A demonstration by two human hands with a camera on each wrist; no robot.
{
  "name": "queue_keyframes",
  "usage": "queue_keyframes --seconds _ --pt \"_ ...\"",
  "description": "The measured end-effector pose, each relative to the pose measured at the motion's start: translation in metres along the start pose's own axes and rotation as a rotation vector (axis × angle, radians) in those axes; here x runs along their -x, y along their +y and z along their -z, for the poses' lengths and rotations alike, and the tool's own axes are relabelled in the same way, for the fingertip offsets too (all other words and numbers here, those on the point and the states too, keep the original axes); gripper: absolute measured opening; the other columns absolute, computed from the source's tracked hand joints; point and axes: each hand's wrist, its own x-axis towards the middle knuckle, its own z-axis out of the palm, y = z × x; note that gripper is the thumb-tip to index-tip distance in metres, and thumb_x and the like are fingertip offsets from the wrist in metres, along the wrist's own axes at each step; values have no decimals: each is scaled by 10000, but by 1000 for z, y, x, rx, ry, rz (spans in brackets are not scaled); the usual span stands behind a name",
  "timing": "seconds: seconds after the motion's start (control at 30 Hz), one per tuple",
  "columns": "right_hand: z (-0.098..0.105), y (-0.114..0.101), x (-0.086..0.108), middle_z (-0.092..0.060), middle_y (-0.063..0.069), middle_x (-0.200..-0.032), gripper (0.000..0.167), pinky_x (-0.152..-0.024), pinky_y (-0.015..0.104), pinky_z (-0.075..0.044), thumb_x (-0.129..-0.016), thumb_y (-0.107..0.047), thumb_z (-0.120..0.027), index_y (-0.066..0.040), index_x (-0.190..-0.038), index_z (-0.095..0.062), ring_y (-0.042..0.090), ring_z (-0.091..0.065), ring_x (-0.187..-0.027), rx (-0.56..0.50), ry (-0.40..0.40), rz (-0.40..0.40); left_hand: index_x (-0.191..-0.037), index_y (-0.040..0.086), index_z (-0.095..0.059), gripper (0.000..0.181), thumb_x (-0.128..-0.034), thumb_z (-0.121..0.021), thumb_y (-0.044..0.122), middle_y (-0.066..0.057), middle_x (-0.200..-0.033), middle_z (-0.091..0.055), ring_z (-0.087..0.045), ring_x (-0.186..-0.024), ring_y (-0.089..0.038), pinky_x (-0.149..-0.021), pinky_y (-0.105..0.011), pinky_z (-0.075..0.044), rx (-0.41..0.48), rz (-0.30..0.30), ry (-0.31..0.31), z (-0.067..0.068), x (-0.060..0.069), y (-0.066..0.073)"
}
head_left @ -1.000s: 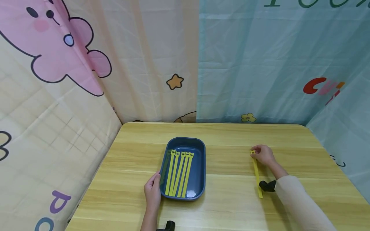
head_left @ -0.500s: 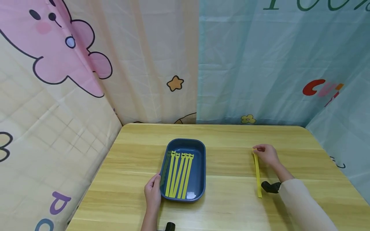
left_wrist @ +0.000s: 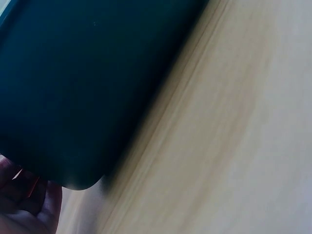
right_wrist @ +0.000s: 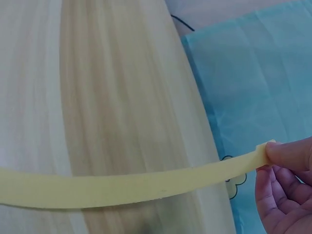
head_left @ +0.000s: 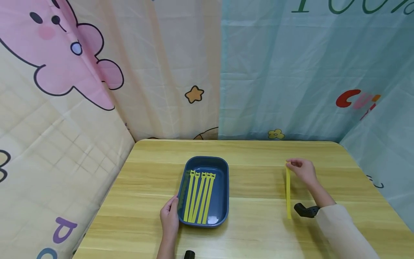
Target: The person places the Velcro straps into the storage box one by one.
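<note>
In the head view a dark blue rectangular tray [head_left: 223,196] lies left of the table's middle. Several yellow cable ties [head_left: 198,198], flat with notched heads, lie side by side inside it. My left hand [head_left: 169,216] grips the tray's near left edge, thumb at the rim; the left wrist view has the tray's dark outer side [left_wrist: 87,83] and part of this hand. Over on the right, my right hand [head_left: 304,171] pinches one yellow cable tie [head_left: 288,194] by its far end between thumb and fingers. In the right wrist view that tie [right_wrist: 122,190] bows slightly, its head mostly covered.
The wooden table [head_left: 255,216] has rounded far corners. Patterned curtains [head_left: 275,72] hang behind it and at both sides. Black camera mounts [head_left: 305,210] sit at the wrists, one near the held tie.
My right hand has moved slightly right and away from me, raising the pinched cable tie, which now hangs straighter. The left hand keeps its grip on the tray.
</note>
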Motion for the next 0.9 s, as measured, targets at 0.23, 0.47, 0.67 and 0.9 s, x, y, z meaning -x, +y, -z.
queue_keyframes --seconds 0.23,0.47,0.67,0.9 --pt "6 -13 2 -644 159 -952 342 -603 142 -442 -880 -170 -628 103 -1086 -615 -80 -494 -717 -71 15 -33 -1124 -92 -607 292 -946 -484 105 -200 -1167 -585 -502 -1117 -254 -819 -97 -383 -4 19 -16 1 -1 -1" --pt "15 -27 6 -624 4 -880 376 -616 131 -452 -881 -202 -628 101 -1104 -606 -69 -512 -719 -131 30 -26 -1120 -84 -614 288 -941 -490 103 -191 -1157 -593 -525 -1075 -152 -827 -107 -388 -4 11 -11 0 -2 -2" --pt "21 -35 12 -608 -84 -848 413 -620 129 -457 -876 -233 -634 108 -1106 -600 -60 -526 -728 -157 21 3 -1121 -94 -608 293 -943 -489 107 -208 -1161 -585 -509 -1108 -242 -825 -108 -386 1 6 -14 1 0 -1" --pt "26 -45 16 -578 -165 -798 415 -579 150 -441 -870 -241 -642 104 -1096 -602 -20 -524 -728 -159 37 27 -1118 -102 -605 280 -942 -496 87 -210 -1166 -581 -521 -1092 -197 -814 -103 -387 17 0 -18 1 0 1"
